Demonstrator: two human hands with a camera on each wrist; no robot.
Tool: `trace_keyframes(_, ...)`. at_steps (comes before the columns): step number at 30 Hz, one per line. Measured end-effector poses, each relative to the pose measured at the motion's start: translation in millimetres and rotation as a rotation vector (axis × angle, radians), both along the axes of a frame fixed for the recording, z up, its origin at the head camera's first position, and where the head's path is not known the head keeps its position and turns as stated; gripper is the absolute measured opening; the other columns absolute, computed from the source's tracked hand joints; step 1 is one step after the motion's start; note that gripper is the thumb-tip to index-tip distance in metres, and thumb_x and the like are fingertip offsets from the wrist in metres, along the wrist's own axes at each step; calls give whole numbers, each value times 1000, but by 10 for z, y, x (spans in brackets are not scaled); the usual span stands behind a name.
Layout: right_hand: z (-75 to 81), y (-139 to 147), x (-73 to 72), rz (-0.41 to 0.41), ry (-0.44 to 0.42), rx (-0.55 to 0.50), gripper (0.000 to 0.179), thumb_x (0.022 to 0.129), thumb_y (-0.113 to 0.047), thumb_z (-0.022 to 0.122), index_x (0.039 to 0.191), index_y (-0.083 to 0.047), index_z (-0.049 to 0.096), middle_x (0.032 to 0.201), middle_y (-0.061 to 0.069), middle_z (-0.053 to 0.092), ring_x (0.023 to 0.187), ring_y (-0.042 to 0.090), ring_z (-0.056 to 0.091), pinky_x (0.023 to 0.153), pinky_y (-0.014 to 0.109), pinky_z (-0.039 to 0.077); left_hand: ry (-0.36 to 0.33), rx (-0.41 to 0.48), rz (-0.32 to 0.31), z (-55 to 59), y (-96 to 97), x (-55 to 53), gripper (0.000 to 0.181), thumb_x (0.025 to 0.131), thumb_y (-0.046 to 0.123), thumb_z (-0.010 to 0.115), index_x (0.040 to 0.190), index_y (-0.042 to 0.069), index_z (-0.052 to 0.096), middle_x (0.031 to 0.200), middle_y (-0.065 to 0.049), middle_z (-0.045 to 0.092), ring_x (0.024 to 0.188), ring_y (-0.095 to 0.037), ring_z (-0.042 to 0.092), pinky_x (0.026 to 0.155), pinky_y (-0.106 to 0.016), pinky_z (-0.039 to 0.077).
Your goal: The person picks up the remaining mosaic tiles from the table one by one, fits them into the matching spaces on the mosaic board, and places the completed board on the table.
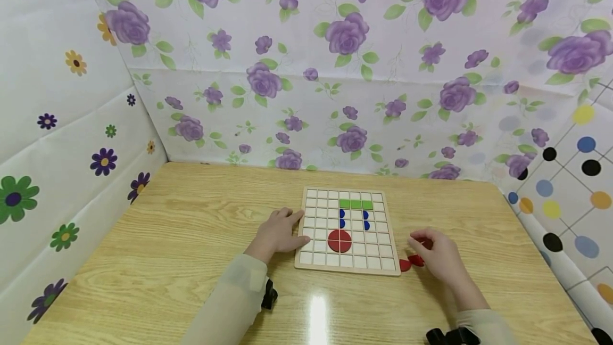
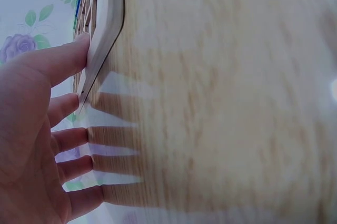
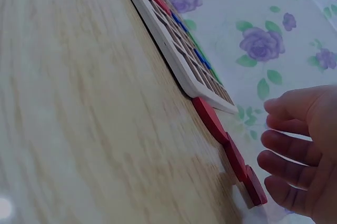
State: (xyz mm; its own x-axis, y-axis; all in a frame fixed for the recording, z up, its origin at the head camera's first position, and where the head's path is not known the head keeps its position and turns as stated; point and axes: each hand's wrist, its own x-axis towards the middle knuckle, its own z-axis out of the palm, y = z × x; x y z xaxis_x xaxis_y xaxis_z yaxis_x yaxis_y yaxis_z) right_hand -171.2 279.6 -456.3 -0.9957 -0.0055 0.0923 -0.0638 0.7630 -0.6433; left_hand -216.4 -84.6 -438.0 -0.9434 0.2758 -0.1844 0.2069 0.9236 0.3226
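Observation:
A square wooden grid board lies on the table. It holds a row of green squares, several blue half-round pieces and a red disc of quarter pieces. At the board's left side, my left hand is spread, its thumb on the rim and its index fingertip at the edge. Right of the board, my right hand has thumb and index finger brought together, with a red piece between them, mostly hidden. Loose red pieces lie beside the board's near right corner.
The wooden table extends on both sides of the board. Behind it hangs a cloth with purple flowers. Patterned cloths also hang at the left and right.

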Motion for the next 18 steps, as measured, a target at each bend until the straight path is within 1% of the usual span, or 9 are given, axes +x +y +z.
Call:
trace_keyframes(4, 3, 17, 17, 39, -25, 30, 26, 90, -23, 64, 107, -3, 68, 94, 7, 68, 79, 13, 57, 63, 24, 47, 3, -3, -1, -6, -2, -5, 72, 87, 53, 59, 149, 25, 33, 149, -12, 36, 135, -35, 34, 95, -53, 45)
trace_keyframes(8, 25, 13, 35, 79, -49, 65, 24, 88, -22, 67, 105, -5, 69, 94, 5, 68, 80, 13, 58, 66, 25, 47, 3, -3, -1, -16, -2, -10, 72, 87, 54, 59, 149, 25, 33, 149, -12, 36, 135, -35, 34, 95, -53, 45)
trace_keyframes(11, 38, 5, 48, 108, -59, 83, 23, 85, -21, 70, 102, -6, 70, 90, 3, 68, 79, 11, 58, 67, 25, 47, 0, -3, -3, -30, -1, -16, 73, 87, 54, 59, 149, 26, 33, 149, -12, 35, 135, -35, 34, 95, -53, 45)
trace_keyframes(15, 46, -1, 63, 175, -76, 99, 23, 81, -21, 74, 98, -6, 72, 89, 2, 68, 79, 11, 59, 68, 26, 49, 1, -2, -2, -58, -6, -30, 73, 87, 55, 59, 149, 27, 32, 150, -12, 35, 136, -34, 33, 96, -53, 45)
trace_keyframes(18, 47, 2, 68, 236, -88, 123, 22, 79, -21, 76, 97, -8, 73, 93, 3, 67, 84, 13, 58, 71, 28, 48, 5, -1, 2, -76, -11, -43, 73, 87, 56, 58, 149, 27, 32, 150, -11, 34, 136, -34, 33, 96, -53, 44)
